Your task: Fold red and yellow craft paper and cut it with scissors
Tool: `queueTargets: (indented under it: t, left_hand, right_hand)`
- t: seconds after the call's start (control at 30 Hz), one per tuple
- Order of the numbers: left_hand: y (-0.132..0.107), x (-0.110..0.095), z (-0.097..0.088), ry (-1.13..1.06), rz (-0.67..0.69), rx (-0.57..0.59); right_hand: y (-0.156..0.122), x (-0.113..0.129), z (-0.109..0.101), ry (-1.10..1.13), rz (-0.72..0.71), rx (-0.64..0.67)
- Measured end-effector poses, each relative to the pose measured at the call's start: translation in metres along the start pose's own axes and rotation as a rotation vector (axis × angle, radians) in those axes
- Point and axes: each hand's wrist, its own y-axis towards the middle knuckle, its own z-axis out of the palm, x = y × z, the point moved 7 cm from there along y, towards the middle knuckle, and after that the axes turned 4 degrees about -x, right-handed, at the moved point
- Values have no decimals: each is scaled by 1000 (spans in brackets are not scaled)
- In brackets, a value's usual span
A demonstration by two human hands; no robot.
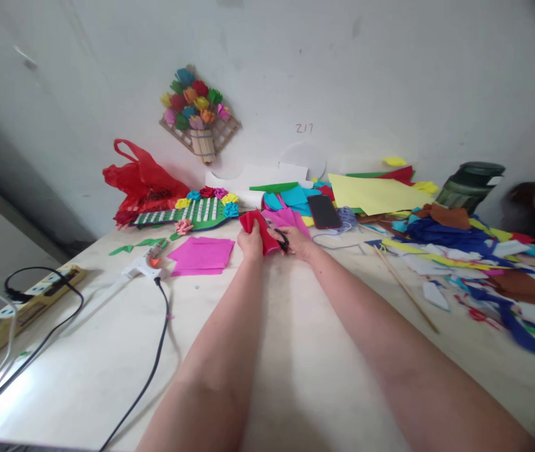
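My left hand (251, 243) is closed on a piece of red paper (267, 235), which stands up folded or layered between the fingers. My right hand (298, 243) grips black-handled scissors (283, 240), whose blades lie against the red paper's right side. How far the blades are apart is too small to tell. Just behind the hands lie pink sheets (290, 220) and a dark phone (324, 211). Left of my left hand is a stack of magenta paper squares (202, 255).
A white glue gun (145, 263) with a black cord and a power strip (27, 314) lie left. A guitar-shaped craft with paper flowers (201, 212) and a red bag (142, 179) stand behind. Coloured scraps (474, 257), a stick (406, 289) and a dark bottle (470, 188) are right.
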Motion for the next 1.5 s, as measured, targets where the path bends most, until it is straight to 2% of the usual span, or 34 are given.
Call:
queueTargets:
  t: [0.17, 0.37, 0.6, 0.73, 0.9, 1.23, 1.5]
  left_hand:
    - [-8, -8, 7, -130, -50, 107]
    - [-15, -13, 16, -315, -114, 259]
    - [-24, -18, 24, -407, -166, 351]
    - [-25, -18, 25, -442, -197, 354]
    - [-28, -19, 24, -416, -225, 354]
    - [-29, -22, 26, -432, -192, 358]
    - [-29, -18, 25, -381, -203, 339]
  right_hand:
    - [-6, 3, 3, -44, 58, 132]
    - [-15, 21, -2, -62, 57, 214]
    - [-21, 29, -12, -28, 23, 259]
    - [-20, 28, -11, 37, -36, 271]
    - [-21, 31, -8, 84, -108, 243]
    - [-18, 31, -11, 10, -199, 104]
    - [-17, 32, -8, -22, -206, 39]
